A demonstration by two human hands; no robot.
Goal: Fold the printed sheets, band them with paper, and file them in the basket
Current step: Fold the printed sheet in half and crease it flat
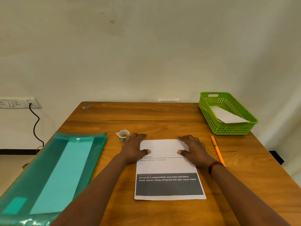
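The printed sheet lies flat on the wooden table in front of the person, its far part folded back toward them. The left hand and right hand rest on the fold's two far corners, fingers spread nearly straight along the crease, thumbs pressing down on the flap. The green basket at the far right holds a white folded paper. An orange pen lies just right of the right hand, and a tape roll just beyond the left.

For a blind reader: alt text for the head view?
The left hand and right hand press down the folded far end of a printed sheet on a wooden table. A tape roll and teal folder lie left, orange pen right, green basket holding white paper far right.
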